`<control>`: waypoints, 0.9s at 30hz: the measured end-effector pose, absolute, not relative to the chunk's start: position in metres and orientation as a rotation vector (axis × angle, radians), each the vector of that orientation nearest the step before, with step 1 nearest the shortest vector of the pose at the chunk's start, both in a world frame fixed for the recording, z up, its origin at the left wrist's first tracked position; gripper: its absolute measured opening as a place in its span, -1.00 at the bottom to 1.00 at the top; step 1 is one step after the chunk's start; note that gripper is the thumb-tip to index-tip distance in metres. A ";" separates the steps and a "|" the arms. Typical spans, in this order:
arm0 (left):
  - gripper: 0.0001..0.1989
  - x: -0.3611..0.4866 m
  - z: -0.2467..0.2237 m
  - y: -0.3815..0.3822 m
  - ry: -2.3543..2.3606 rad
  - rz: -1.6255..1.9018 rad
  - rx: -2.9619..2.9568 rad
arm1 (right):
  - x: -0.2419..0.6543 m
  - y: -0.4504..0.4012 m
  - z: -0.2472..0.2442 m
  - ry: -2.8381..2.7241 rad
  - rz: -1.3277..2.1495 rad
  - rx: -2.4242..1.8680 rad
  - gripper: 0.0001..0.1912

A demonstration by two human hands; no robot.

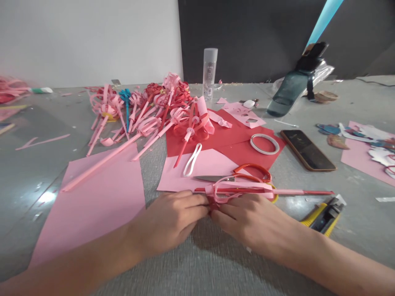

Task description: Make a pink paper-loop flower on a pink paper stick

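Note:
My left hand (175, 218) and my right hand (249, 218) meet at the table's near side, fingertips closed on a small piece of red paper (212, 202). Most of that piece is hidden by the fingers. Just beyond the knuckles lies a paper flower of looped pink strips (256, 186), its thin pink-and-red paper stick (290, 192) pointing right. My right fingers are close against the loops; whether they touch them I cannot tell. Behind the flower rest orange-handled scissors (261, 172) on pink paper (169, 172), blades pointing left.
Finished-looking paper flowers (154, 102) are heaped at the back. A pink sheet (101, 197) lies left. Rightward are red sheets (222, 137), a tape roll (264, 144), a phone (308, 150) and a yellow-black cutter (324, 216). A clear bottle (210, 74) and a tilted dark bottle (286, 92) stand behind.

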State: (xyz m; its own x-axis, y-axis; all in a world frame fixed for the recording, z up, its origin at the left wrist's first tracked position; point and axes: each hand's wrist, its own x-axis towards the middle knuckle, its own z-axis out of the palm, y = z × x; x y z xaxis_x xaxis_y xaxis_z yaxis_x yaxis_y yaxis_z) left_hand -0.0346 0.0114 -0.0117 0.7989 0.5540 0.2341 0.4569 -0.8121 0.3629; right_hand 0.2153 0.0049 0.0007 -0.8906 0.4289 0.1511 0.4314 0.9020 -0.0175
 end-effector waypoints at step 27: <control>-0.68 -0.036 -0.009 0.015 0.718 0.479 2.757 | 0.222 0.009 -0.004 -2.751 -0.023 -0.583 -0.73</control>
State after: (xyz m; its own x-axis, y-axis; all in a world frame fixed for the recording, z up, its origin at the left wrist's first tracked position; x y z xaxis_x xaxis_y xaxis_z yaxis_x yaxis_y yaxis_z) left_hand -0.0355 0.0150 -0.0092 0.8244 0.5081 0.2495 0.4251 -0.8468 0.3198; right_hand 0.2220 0.0086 -0.0044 -0.8626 0.3921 0.3196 0.3974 0.9162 -0.0513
